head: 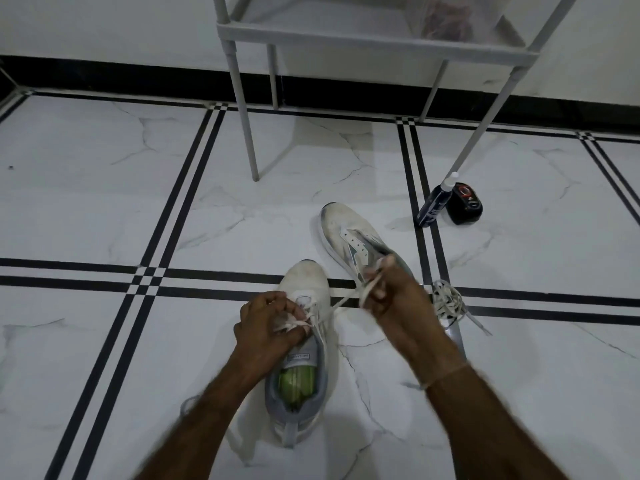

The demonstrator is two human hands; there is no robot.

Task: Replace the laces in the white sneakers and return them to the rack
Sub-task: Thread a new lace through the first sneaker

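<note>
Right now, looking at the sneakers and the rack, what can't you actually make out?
All in the head view.
Near sneaker upper eyelets: hidden by the left hand pinching the lace.
Far sneaker heel: behind the right hand gripping that lace.
Bag on the rack: cut by the top edge, contents blurred.
Bottle and tin labels: too small.

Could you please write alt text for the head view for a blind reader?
A person's left hand and right hand hold a white lace over the near sneaker on a tiled floor. The second sneaker lies beyond, by a loose lace, a bottle and a rack.
</note>
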